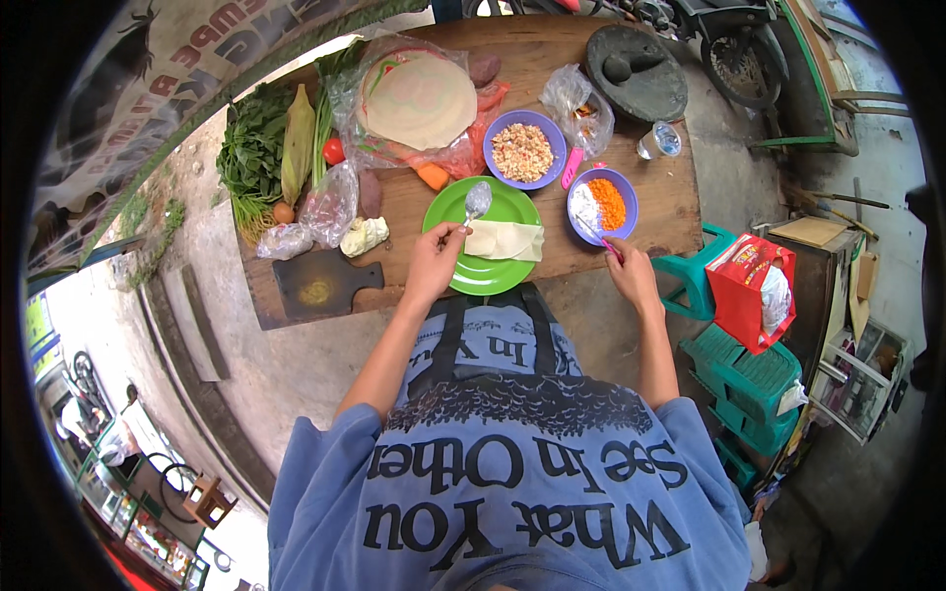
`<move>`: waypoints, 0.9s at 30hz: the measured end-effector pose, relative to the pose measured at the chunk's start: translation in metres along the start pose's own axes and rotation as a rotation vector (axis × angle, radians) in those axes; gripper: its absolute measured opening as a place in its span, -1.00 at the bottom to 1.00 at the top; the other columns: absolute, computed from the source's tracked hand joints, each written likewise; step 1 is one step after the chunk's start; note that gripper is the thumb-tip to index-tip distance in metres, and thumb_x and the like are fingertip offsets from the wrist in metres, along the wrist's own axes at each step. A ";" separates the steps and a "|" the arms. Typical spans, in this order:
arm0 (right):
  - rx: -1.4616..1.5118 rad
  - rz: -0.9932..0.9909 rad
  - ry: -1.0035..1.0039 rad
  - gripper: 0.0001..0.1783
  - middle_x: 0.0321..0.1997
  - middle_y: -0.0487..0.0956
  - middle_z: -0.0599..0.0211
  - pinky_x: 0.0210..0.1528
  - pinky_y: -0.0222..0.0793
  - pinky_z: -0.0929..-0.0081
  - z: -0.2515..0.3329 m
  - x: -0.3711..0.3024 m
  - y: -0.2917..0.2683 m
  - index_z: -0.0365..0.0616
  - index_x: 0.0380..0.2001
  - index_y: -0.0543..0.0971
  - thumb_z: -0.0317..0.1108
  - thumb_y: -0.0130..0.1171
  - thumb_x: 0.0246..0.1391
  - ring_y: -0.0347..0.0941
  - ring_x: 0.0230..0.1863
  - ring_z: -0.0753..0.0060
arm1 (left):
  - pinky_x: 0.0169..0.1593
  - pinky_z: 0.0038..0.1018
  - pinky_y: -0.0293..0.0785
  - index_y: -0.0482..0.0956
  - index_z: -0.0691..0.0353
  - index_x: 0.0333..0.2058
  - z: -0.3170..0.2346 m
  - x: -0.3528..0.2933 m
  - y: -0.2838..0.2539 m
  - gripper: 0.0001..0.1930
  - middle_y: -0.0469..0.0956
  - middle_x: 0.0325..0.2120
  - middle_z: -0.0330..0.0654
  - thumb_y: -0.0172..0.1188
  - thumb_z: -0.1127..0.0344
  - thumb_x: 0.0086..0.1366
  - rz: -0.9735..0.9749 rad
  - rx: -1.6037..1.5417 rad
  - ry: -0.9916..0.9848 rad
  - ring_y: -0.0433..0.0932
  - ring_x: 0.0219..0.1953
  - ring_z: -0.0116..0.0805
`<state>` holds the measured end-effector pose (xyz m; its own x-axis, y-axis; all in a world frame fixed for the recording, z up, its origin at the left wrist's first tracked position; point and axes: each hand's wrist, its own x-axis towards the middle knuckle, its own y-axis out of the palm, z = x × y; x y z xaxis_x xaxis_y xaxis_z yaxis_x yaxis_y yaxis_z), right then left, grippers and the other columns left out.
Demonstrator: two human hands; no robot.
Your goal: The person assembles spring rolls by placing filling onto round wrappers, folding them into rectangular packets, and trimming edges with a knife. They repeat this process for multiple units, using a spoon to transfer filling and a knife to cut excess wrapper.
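left hand [436, 260] closed, pinching a spoon [478, 202]; right hand [633, 274] closed round a pink-handled utensil [613, 248], tip in small purple bowl [634, 202]; folded wrapper [505, 240] on green plate [483, 281] just right of left hand, the nearer one, long axis left-right

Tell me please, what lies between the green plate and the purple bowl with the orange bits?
In the head view, only bare wooden table shows between the green plate and that purple bowl.

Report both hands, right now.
Left hand: closed, holding a silver-coloured spoon.
Right hand: closed, holding a slim, pink-handled utensil.
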<state>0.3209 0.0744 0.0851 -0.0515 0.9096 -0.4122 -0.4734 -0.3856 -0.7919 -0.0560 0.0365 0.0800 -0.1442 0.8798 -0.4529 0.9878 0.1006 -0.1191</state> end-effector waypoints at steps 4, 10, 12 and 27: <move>0.043 -0.037 0.012 -0.59 -0.17 0.72 -0.17 0.00 0.58 0.03 -0.006 -0.001 0.006 -0.07 0.17 0.69 -0.26 0.18 0.31 0.69 -0.11 -0.16 | -0.35 -0.58 0.20 0.76 0.32 -0.10 -0.003 -0.003 -0.001 -0.73 0.42 -0.51 -0.46 0.20 0.23 0.57 0.013 0.017 -0.039 0.30 -0.43 -0.66; 0.142 -0.044 0.030 -0.58 -0.32 0.70 -0.09 -0.12 0.56 0.15 -0.009 0.002 0.015 -0.13 0.19 0.67 -0.27 0.18 0.34 0.69 -0.26 0.05 | -0.34 -0.59 0.20 0.76 0.30 -0.10 -0.005 -0.003 -0.001 -0.73 0.41 -0.50 -0.45 0.20 0.21 0.57 0.024 0.025 -0.044 0.31 -0.42 -0.65; 0.222 -0.014 0.143 -0.58 -0.11 0.72 -0.25 0.05 0.57 0.03 -0.007 0.002 0.015 -0.10 0.18 0.67 -0.27 0.19 0.31 0.69 -0.03 -0.26 | -0.34 -0.60 0.20 0.76 0.30 -0.10 -0.005 -0.002 0.000 -0.73 0.41 -0.50 -0.45 0.20 0.21 0.57 0.024 0.032 -0.046 0.31 -0.42 -0.65; -0.145 0.013 0.058 -0.57 -0.10 0.74 -0.10 0.04 0.58 -0.05 -0.003 -0.008 -0.005 0.15 0.17 0.71 -0.20 0.19 0.26 0.67 -0.04 -0.22 | -0.40 -0.56 0.20 0.77 0.34 -0.13 -0.003 0.000 0.001 -0.72 0.45 -0.52 -0.45 0.21 0.22 0.55 0.014 0.053 -0.025 0.29 -0.46 -0.65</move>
<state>0.3258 0.0684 0.0910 -0.0043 0.8957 -0.4447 -0.3413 -0.4193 -0.8412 -0.0550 0.0384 0.0827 -0.1322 0.8693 -0.4763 0.9853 0.0626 -0.1592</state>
